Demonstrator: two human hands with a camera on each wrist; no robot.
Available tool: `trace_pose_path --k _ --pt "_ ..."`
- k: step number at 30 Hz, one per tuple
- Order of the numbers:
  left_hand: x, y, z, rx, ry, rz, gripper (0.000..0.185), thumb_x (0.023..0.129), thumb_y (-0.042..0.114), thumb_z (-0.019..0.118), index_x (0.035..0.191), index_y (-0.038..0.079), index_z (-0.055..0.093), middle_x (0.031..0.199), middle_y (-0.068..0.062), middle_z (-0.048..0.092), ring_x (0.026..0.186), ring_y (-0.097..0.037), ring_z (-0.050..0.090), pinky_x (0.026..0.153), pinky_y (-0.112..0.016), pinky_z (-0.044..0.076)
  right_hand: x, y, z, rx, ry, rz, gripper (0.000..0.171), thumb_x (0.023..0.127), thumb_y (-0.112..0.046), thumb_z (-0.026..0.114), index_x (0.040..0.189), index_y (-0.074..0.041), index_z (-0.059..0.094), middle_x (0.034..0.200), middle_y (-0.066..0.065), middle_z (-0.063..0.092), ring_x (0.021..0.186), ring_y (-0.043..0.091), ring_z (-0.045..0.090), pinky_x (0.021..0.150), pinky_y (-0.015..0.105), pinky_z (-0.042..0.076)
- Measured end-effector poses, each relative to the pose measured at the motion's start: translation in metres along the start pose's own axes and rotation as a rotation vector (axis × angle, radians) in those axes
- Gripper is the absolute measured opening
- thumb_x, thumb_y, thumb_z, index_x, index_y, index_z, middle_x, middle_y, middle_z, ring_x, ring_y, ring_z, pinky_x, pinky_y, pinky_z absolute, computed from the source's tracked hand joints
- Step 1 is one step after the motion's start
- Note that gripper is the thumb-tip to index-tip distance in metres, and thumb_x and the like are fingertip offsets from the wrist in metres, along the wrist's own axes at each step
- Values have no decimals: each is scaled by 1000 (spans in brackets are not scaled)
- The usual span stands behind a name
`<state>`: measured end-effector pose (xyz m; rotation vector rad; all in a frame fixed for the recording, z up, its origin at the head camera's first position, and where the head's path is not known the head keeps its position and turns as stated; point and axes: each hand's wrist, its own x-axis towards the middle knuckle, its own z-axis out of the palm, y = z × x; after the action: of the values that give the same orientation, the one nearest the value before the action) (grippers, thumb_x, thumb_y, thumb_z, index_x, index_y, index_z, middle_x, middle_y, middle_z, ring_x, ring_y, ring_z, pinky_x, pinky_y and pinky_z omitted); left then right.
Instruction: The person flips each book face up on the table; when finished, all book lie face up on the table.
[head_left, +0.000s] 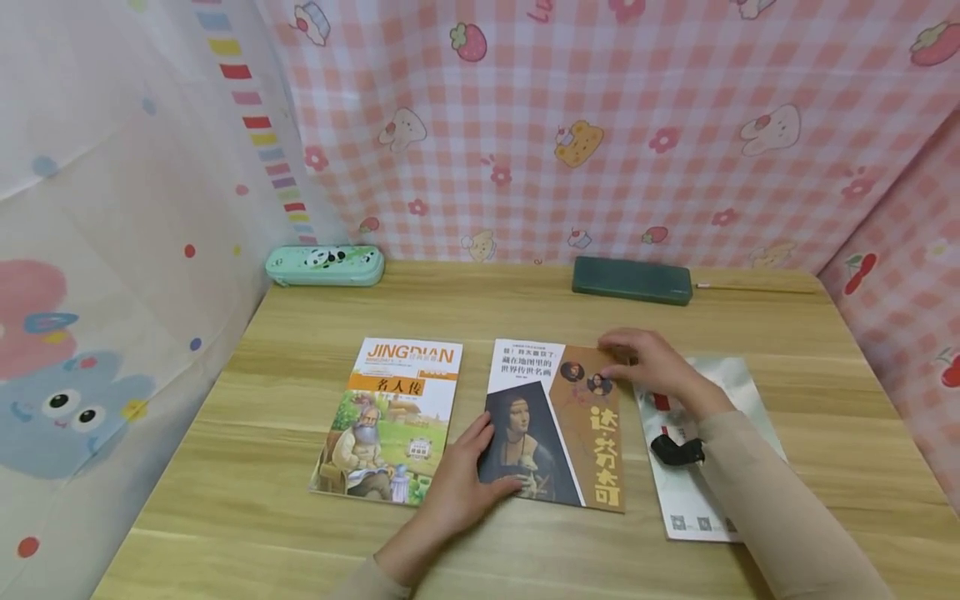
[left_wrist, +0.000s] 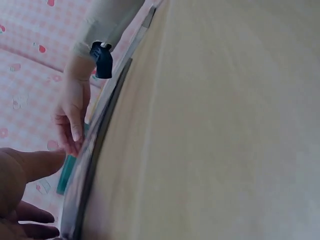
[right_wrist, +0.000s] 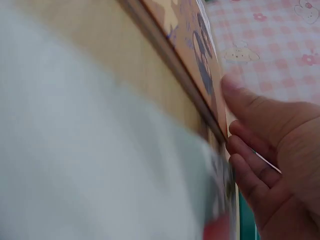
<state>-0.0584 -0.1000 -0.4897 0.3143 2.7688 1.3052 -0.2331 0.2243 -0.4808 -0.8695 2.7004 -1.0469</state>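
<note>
Left hand (head_left: 457,483) lies flat, fingers straight, pressing the lower-left part of the Da Vinci book (head_left: 555,421), holding nothing. Right hand (head_left: 652,367) sits at the book's upper-right corner, at 1 o'clock from the left hand; fingertips (right_wrist: 235,92) touch the cover edge, slightly bent; whether they actually pinch it cannot be told. The book lies flat at the middle of the wooden table (head_left: 225,500). JINGDIAN book (head_left: 390,417) just beside at 9 o'clock. White booklet (head_left: 693,500) under the right forearm at 3 o'clock. Panda pencil case (head_left: 325,265) at 11 o'clock, dark green case (head_left: 632,280) at 1 o'clock, both by the checked curtain (head_left: 600,125).
</note>
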Motion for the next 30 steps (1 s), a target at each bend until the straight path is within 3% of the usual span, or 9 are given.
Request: trace_pose_path --k 7,14,23,30 --pt "8 19 3 -16 33 70 76 86 33 81 147 1 50 158 -13 40 143 -35 40 117 -54 33 -27 3 -16 16 24 139 60 91 -26 78 139 3 58 136 23 60 124 41 58 103 57 48" --pt "20 33 12 -20 -66 164 72 88 31 80 147 2 49 154 -17 45 142 -33 43 117 -50 34 -51 11 -28 -32 60 172 57 94 -29 74 139 2 58 134 22 62 127 41 54 107 60 42" --pt "30 45 32 45 -151 224 71 89 33 79 148 5 50 151 -12 51 138 -28 48 115 -46 38 -73 20 -43 -47 72 316 69 92 -43 74 144 -3 53 143 20 55 139 42 42 113 62 33" --pt "36 60 47 91 -217 273 66 92 34 75 145 2 52 152 -13 50 140 -25 46 118 -35 35 -83 29 -53 -73 106 315 72 94 -43 72 146 1 49 139 24 57 135 46 44 109 66 34"
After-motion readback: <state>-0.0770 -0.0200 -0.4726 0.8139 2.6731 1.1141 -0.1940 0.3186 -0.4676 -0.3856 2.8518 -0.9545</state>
